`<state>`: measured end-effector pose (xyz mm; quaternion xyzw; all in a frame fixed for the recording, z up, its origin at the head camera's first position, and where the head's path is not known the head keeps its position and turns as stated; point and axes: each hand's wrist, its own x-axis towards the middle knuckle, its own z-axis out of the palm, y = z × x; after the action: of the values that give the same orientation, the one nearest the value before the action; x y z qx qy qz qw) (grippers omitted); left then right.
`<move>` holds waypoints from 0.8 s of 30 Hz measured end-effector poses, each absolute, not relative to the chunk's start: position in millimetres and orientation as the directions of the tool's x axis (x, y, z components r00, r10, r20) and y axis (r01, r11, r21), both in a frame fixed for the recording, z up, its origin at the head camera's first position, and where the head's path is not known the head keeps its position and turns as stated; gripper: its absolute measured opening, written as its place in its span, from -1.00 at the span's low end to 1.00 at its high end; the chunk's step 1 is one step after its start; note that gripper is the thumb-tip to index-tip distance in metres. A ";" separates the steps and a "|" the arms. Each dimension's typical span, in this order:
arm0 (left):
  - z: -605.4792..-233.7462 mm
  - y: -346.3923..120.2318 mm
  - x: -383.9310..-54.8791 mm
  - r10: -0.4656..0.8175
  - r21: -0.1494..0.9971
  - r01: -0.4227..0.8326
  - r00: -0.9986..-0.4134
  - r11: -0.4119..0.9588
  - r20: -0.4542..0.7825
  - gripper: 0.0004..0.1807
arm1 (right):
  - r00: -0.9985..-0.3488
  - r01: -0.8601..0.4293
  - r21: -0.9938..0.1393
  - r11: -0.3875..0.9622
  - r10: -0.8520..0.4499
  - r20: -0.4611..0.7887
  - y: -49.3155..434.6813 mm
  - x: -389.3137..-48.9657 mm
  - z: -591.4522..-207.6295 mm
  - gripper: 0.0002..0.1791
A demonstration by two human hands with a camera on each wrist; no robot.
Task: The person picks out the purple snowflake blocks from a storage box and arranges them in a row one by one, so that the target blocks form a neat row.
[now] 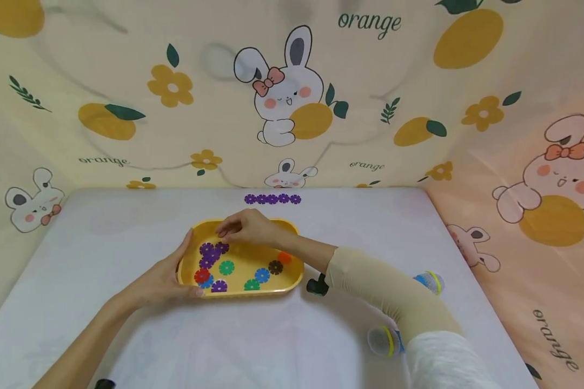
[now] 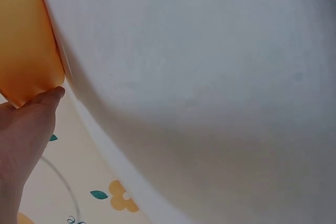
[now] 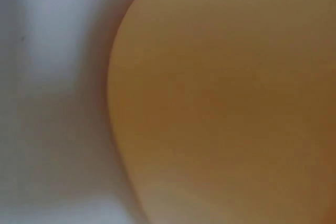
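A yellow tray holds several notched plastic snowflake discs in purple, green, blue, red, brown and orange. My left hand grips the tray's left end, with the thumb at its front rim; the left wrist view also catches that hand on the tray's edge. Over the tray's back left part, my right hand reaches in with fingers bent loosely downward. Its fingertips are just above a cluster of purple discs, and no disc shows between them. Only the blurred yellow tray and white surface appear in the right wrist view.
Behind the tray, several purple snowflake discs lie in a row near the back edge. To the right, partly behind my right sleeve, are two grey-and-blue objects with yellow bands. A small black object is beside the tray. Printed cloth hangs around the table.
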<state>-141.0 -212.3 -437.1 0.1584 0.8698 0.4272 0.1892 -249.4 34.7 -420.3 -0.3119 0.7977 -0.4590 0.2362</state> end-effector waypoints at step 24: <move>-434.7 -211.2 -139.0 0.447 0.814 0.121 -0.876 0.568 -0.181 0.39 | -0.690 -0.556 -0.619 0.555 -0.723 -0.028 -5.0 -219.3 -457.2 -0.76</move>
<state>-139.0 -211.2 -434.7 0.1639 0.8653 0.4350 0.1873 -219.3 -5.0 -457.2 -0.3675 0.8703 -0.2960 0.1410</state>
